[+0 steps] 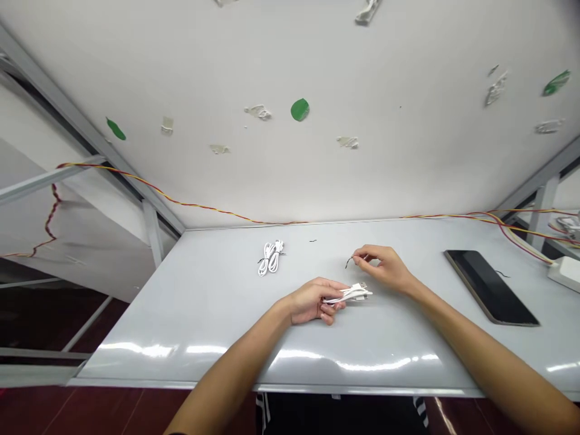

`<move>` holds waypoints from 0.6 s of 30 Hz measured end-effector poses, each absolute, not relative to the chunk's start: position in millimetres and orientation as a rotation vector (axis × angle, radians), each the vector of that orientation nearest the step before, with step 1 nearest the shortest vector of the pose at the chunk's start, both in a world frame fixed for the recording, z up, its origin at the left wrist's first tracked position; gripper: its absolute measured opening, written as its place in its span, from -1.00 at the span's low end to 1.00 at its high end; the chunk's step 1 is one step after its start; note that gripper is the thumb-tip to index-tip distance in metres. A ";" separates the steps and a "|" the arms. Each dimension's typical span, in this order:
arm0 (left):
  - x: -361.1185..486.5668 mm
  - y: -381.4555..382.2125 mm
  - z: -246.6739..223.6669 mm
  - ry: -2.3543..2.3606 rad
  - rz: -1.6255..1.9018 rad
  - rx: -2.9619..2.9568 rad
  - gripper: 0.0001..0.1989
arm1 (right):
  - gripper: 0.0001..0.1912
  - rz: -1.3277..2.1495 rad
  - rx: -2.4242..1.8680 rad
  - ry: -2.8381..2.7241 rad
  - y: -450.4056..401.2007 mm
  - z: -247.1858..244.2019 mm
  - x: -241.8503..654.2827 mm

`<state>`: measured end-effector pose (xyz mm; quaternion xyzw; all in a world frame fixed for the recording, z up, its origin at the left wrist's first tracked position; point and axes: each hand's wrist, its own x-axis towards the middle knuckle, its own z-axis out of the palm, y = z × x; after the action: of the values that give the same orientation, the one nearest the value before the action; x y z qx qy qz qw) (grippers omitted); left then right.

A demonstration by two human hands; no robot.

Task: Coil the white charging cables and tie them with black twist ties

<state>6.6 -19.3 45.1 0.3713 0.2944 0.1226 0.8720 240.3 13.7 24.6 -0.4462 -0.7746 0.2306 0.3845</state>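
Observation:
My left hand [317, 300] is closed around a folded white cable [356, 293], whose connector ends stick out to the right of the fingers. Up and to the right of it, my right hand [380, 266] pinches a short black twist tie [348, 262] between thumb and fingertips. The tie hangs apart from the cable, just above the grey table surface. Left of both hands lies a coiled white cable bundle [270, 258], bound with black ties. A small black tie [313, 241] rests flat near the table's back.
A black phone-like device [492, 287] lies at the right, with another black tie [502, 273] beside it. A white power strip [566, 272] sits at the far right edge. Red and yellow wires [217, 210] run along the white back panel.

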 end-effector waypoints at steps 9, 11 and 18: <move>10.2 -24.7 45.3 0.605 0.339 0.947 -0.58 | -0.76 0.132 -1.766 -1.832 40.9 0.5 278.9; 11.0 -23.7 43.1 0.611 0.403 0.959 -0.57 | -0.74 0.117 -1.812 -1.825 42.3 -0.5 283.2; 12.2 -17.4 31.5 0.852 0.623 1.070 -0.52 | -0.61 0.016 -1.207 -2.001 16.0 24.2 252.0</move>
<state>12.2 -17.4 31.5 0.4859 0.3870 0.2829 0.7308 252.0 16.0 24.2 -0.4754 -0.7878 0.0065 0.3916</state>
